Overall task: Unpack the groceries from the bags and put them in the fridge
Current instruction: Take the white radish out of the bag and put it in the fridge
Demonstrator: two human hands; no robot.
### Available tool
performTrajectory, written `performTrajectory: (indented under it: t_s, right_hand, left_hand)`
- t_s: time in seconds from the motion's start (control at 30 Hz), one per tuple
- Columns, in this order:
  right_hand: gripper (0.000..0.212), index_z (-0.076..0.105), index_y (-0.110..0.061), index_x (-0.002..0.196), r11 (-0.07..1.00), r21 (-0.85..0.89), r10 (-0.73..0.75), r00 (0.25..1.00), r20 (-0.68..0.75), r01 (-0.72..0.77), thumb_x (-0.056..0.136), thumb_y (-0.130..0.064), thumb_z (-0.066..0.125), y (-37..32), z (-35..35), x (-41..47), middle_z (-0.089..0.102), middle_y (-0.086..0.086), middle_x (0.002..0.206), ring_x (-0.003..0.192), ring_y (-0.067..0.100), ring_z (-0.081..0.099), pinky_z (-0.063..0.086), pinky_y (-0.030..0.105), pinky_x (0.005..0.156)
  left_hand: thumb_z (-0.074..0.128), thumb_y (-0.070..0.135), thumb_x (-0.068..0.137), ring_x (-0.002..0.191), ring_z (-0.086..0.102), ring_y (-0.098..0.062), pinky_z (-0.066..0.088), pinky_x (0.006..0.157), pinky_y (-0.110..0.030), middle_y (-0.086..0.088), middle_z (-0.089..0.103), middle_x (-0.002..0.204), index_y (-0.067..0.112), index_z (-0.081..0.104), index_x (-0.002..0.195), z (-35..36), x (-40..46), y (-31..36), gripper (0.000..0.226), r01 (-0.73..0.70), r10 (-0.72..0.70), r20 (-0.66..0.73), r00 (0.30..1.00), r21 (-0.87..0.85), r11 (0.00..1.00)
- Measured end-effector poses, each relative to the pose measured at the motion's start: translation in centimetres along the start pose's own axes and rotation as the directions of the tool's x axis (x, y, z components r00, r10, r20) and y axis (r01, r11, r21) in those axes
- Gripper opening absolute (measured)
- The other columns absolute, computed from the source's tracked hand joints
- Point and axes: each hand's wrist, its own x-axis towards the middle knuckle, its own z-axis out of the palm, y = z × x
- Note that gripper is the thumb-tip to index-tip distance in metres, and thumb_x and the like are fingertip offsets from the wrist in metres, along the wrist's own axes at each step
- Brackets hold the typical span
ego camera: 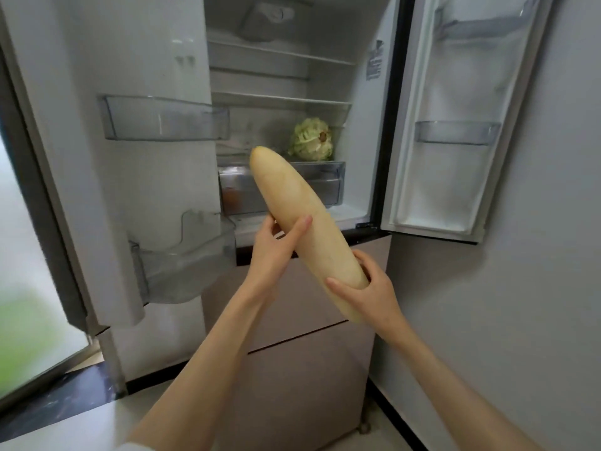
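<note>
Both hands hold a long pale daikon radish (302, 222) slantwise before the open fridge (341, 209): the left hand (276, 252) curls round its middle, the right hand (370, 288) grips its near end. A cabbage (312, 139) sits on the shelf above the crisper drawer (325, 180)

We hold a long pale gourd (302, 229) with both hands, left hand (276, 245) and right hand (367, 288), before the open fridge (357, 92), where a cabbage (313, 139) sits above the drawer (325, 183).
</note>
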Motion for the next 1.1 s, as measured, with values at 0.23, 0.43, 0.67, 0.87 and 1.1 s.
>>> performTrajectory:
  t_s: [0.23,0.43,0.67,0.87,1.1]
  right_hand:
    - [0.054,0.050,-0.027,0.123,0.991,0.117,0.076,0.997,-0.032,-0.072,0.076,-0.037,0.073,3.0,1.6,12.3,0.060,-0.006,0.111,0.097,0.010,0.060,0.053,0.028,0.077]
    - [0.041,0.052,-0.029,0.118,0.989,0.111,0.093,0.992,0.080,-0.101,0.081,-0.041,0.065,5.0,3.1,20.5,0.063,-0.010,0.103,0.090,0.010,0.063,0.053,0.026,0.071]
    - [0.035,0.059,-0.013,0.116,0.973,0.175,0.112,0.969,0.222,-0.152,0.088,-0.033,0.059,5.6,5.0,32.8,0.066,0.006,0.105,0.091,0.021,0.064,0.052,0.035,0.076]
    - [0.027,0.066,-0.012,0.095,0.925,0.313,0.138,0.958,0.249,-0.215,0.082,-0.036,0.067,5.8,7.4,43.4,0.069,0.010,0.102,0.095,0.026,0.067,0.054,0.043,0.085]
    - [0.042,0.065,-0.008,0.107,0.872,0.355,0.196,0.906,0.375,-0.336,0.079,-0.039,0.068,5.2,11.3,53.5,0.069,0.013,0.102,0.088,0.025,0.067,0.055,0.037,0.072]
  left_hand:
    - [0.063,0.024,0.086,0.102,0.063,-0.011,0.054,0.087,-0.036,0.001,0.064,0.116,0.020,0.052,0.124,2.1,11.1,-3.6,0.039,0.059,-0.058,0.036,0.998,-0.017,0.998]
    - [0.065,0.019,0.085,0.096,0.061,-0.009,0.055,0.082,-0.037,0.006,0.063,0.108,0.019,0.051,0.127,2.5,19.3,-5.7,0.044,0.138,-0.150,-0.106,0.983,-0.114,0.984]
    - [0.063,0.020,0.087,0.085,0.063,-0.020,0.056,0.063,-0.028,-0.004,0.065,0.096,0.015,0.058,0.100,1.9,30.4,-6.3,0.015,0.090,-0.132,-0.303,0.944,-0.148,0.985]
    - [0.063,0.015,0.087,0.096,0.063,-0.027,0.053,0.086,-0.039,-0.015,0.063,0.104,-0.002,0.056,0.110,-0.2,40.4,-6.3,0.030,0.138,-0.094,-0.411,0.907,0.079,0.987]
    - [0.065,0.020,0.085,0.087,0.061,-0.026,0.051,0.065,-0.031,-0.018,0.062,0.108,-0.008,0.053,0.113,-2.5,50.0,-6.7,0.041,0.166,-0.062,-0.516,0.855,0.157,0.973]
